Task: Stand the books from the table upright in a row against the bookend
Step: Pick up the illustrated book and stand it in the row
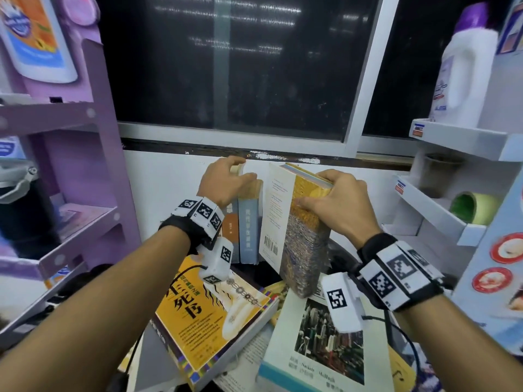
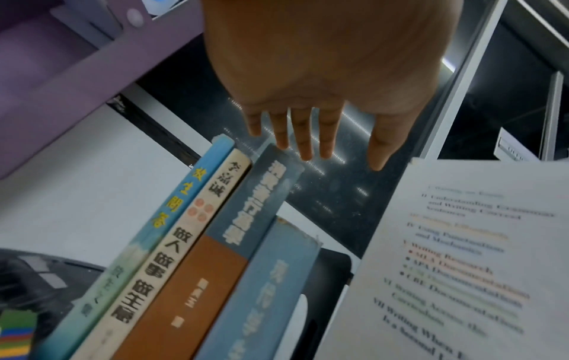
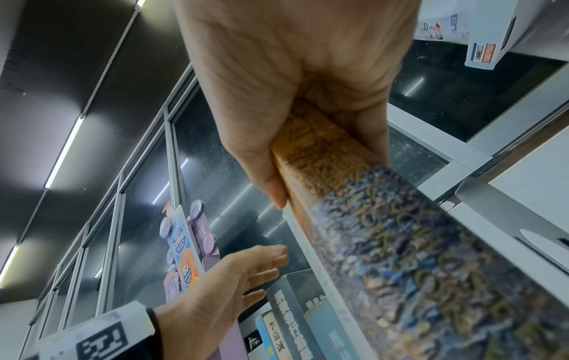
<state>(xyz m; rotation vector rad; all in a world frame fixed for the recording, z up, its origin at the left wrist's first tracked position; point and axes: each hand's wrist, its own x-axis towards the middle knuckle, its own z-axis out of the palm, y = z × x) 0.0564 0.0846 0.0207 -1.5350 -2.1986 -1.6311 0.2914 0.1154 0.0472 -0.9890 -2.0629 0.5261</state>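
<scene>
Several books stand upright in a row by the wall, spines toward me; the left wrist view shows light blue, cream, blue-and-orange and blue spines. My left hand lies over the tops of these books with its fingers straight. My right hand grips the top of a thick book with a gold and blue patterned spine and a white back cover. This book stands tilted just right of the row, a gap apart. A black piece shows behind the blue book; whether it is the bookend I cannot tell.
A yellow book and a white book with a city photo lie flat on the table in front. A purple shelf unit stands left. White shelves with a detergent bottle stand right. A dark window is behind.
</scene>
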